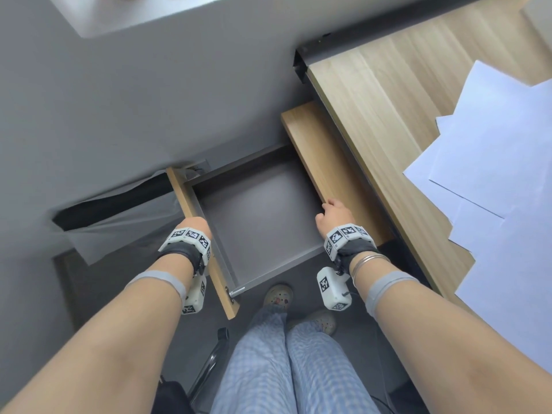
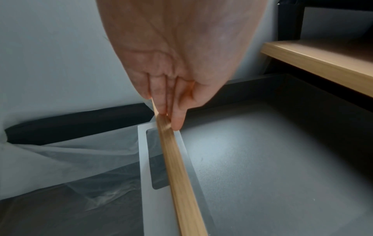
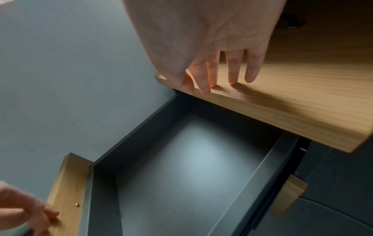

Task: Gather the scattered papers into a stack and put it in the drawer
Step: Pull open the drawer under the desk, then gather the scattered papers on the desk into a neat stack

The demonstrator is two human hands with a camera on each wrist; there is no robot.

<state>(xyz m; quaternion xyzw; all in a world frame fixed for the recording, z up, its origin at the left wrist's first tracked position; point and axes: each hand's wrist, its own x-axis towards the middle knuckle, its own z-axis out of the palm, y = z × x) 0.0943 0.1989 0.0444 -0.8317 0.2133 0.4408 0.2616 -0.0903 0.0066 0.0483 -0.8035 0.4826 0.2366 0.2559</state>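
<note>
Several white papers (image 1: 493, 150) lie scattered and overlapping on the wooden desk (image 1: 382, 94) at the right. Below the desk's edge the drawer (image 1: 263, 210) stands pulled out, its grey floor (image 3: 191, 167) bare. My left hand (image 1: 194, 227) grips the top edge of the wooden drawer front (image 1: 222, 289); in the left wrist view the fingers (image 2: 161, 105) curl over that edge (image 2: 177, 175). My right hand (image 1: 334, 213) rests on the wooden panel (image 1: 310, 144) above the drawer's right side, its fingers (image 3: 234, 70) straight on the wood (image 3: 292, 103) and the thumb at the panel's edge.
A bin with a translucent plastic liner (image 1: 119, 216) stands just left of the drawer front. My legs in blue checked trousers (image 1: 283, 369) and a shoe (image 1: 279, 294) are below the drawer. A black desk frame (image 1: 300, 65) runs along the desk's far edge.
</note>
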